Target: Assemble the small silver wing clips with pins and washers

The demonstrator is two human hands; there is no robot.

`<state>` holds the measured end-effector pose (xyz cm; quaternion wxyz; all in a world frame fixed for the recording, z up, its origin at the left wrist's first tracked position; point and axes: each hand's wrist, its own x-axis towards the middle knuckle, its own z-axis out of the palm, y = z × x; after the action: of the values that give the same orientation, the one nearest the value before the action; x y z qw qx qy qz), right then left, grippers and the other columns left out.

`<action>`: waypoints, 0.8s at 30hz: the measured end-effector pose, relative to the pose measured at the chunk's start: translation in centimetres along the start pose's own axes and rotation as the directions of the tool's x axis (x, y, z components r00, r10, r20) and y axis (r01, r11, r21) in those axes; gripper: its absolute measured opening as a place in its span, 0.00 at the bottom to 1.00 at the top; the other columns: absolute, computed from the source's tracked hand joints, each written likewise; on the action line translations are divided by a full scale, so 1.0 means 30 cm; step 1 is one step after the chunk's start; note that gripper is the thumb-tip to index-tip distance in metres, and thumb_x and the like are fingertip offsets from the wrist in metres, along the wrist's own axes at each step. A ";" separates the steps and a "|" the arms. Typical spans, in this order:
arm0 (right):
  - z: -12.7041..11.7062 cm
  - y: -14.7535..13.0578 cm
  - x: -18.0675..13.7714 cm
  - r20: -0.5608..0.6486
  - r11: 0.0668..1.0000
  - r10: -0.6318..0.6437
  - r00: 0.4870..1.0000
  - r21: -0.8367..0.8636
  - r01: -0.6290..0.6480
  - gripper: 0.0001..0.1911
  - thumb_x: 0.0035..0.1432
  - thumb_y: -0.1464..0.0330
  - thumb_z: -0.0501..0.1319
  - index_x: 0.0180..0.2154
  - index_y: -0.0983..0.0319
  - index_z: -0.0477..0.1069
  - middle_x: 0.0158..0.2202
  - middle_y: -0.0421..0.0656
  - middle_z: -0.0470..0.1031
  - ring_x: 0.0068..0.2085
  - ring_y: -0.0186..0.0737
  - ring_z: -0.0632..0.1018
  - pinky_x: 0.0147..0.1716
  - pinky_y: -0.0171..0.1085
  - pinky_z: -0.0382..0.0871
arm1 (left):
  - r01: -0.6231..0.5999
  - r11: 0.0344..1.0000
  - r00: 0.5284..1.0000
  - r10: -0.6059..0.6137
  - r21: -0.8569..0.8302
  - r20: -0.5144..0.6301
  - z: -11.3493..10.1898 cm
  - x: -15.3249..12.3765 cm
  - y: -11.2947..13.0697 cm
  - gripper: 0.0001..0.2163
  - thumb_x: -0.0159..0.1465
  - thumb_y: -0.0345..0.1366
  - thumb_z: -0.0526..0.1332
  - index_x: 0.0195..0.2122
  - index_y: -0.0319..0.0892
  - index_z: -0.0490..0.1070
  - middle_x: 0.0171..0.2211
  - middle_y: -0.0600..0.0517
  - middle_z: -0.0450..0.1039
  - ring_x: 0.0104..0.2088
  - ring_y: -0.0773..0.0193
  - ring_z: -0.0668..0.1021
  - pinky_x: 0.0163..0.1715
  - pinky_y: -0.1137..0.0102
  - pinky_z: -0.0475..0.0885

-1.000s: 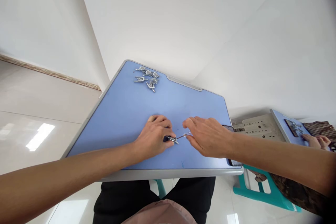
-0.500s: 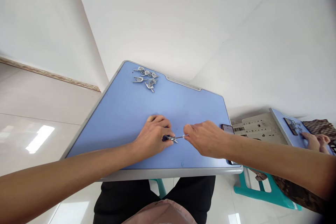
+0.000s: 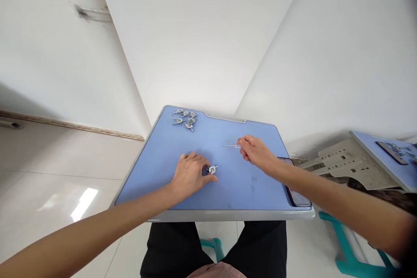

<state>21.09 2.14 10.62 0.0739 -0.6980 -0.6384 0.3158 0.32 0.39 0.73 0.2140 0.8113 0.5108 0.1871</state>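
Observation:
On the blue desktop lies a small silvery metal clamp-like part (image 3: 212,169), with a pointed end toward the right. My left hand (image 3: 190,171) rests beside it, thumb and fingers spread apart on either side. Whether a fingertip touches its left end I cannot tell. Up and to the right, my right hand (image 3: 253,150) is closed around the handle end of a thin screwdriver (image 3: 230,146). Its slim shaft points left, away from the metal part, and the handle is mostly hidden by my fingers.
Several similar metal parts (image 3: 186,118) lie in a pile at the desk's far left corner. A phone (image 3: 299,197) lies at the right edge, under my right forearm. Another blue desk (image 3: 387,152) with a phone and metal pieces stands at the right. White walls border the far side.
My right hand has drawn the screwdriver away from the metal part, up and to the right. My left fingers have spread from their pinch on the part. The view has shifted too.

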 end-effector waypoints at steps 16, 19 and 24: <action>0.332 0.323 -0.222 -0.189 0.628 -0.047 0.981 0.758 0.176 0.20 0.61 0.50 0.56 0.42 0.60 0.67 0.30 0.39 0.67 0.26 0.33 0.65 0.21 0.33 0.58 | -0.263 0.953 0.956 0.236 0.148 0.174 -0.037 0.117 0.001 0.05 0.62 0.32 0.62 0.35 0.47 0.77 0.30 0.54 0.77 0.37 0.61 0.77 0.34 0.70 0.66; 0.323 0.347 -0.208 -0.195 0.644 -0.064 0.979 0.741 0.190 0.20 0.62 0.51 0.55 0.43 0.61 0.67 0.30 0.40 0.67 0.28 0.34 0.67 0.22 0.33 0.59 | -0.087 0.977 0.995 0.076 0.193 0.062 -0.007 0.085 0.005 0.10 0.62 0.42 0.62 0.30 0.43 0.76 0.25 0.53 0.74 0.31 0.61 0.75 0.26 0.71 0.62; 0.295 0.330 -0.165 -0.197 0.710 -0.117 0.973 0.669 0.221 0.18 0.64 0.53 0.53 0.44 0.60 0.67 0.32 0.41 0.69 0.32 0.36 0.70 0.26 0.33 0.63 | -0.055 0.987 0.997 0.061 0.152 -0.037 0.016 0.036 -0.012 0.10 0.62 0.45 0.64 0.35 0.44 0.76 0.33 0.51 0.75 0.37 0.60 0.75 0.31 0.70 0.66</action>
<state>24.78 -6.88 0.34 0.3997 -0.5799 -0.5307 0.4715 0.74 1.45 0.22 0.1360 0.8356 0.5040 0.1708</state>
